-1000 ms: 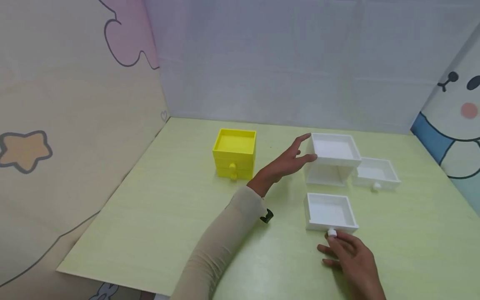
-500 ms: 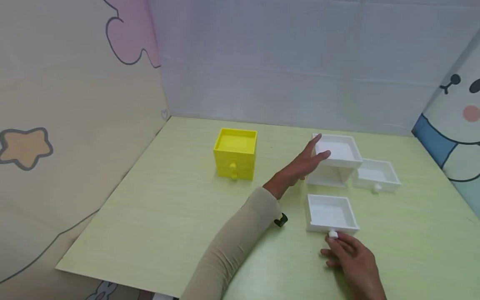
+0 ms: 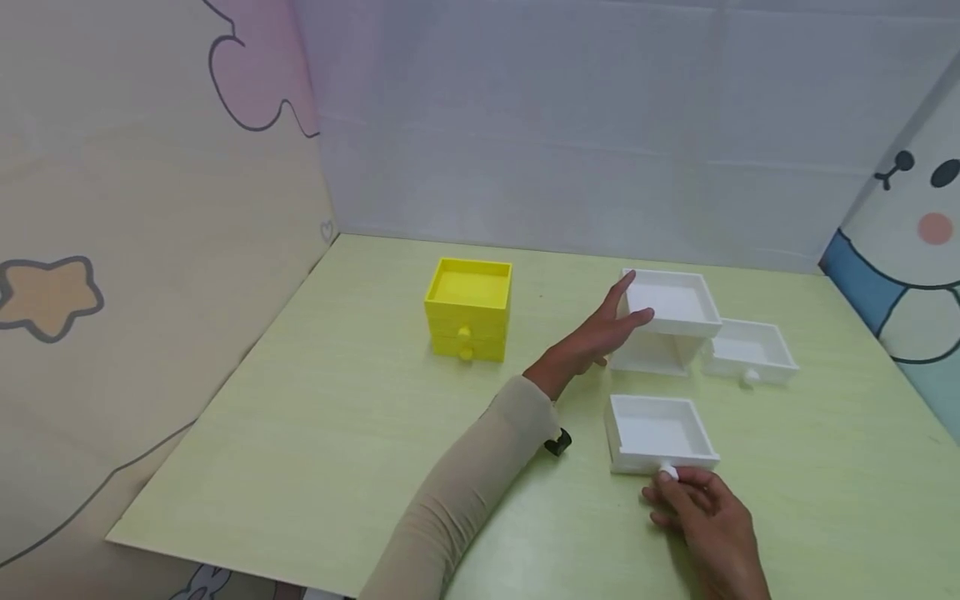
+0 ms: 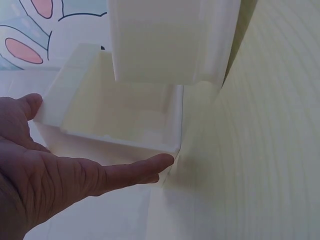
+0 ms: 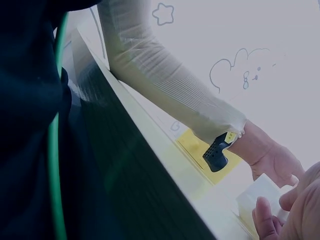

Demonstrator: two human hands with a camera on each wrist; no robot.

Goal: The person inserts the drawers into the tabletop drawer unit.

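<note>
A white cabinet (image 3: 671,300) with a shallow tray top and a hollow front stands at the right. My left hand (image 3: 600,333) rests along its left side, fingers extended, thumb over the top's near-left edge. In the left wrist view the long fingers (image 4: 135,172) lie against the cabinet wall. In front of the cabinet, apart from it, is a white drawer (image 3: 660,425). My right hand (image 3: 708,521) pinches the drawer's small round knob (image 3: 669,473) between thumb and index finger, the other fingers curled below. The right wrist view shows only part of this hand (image 5: 305,210).
A second white drawer (image 3: 750,346) sits just right of the cabinet, knob facing forward. To the left stands a yellow cabinet (image 3: 468,308) with two knobs. All rest on a pale yellow-green table (image 3: 300,433) against a cloth backdrop (image 3: 570,125).
My left hand has shifted right, farther over the white cabinet's left edge. The drawer in my right hand has come slightly nearer to me, still pinched by its knob.
</note>
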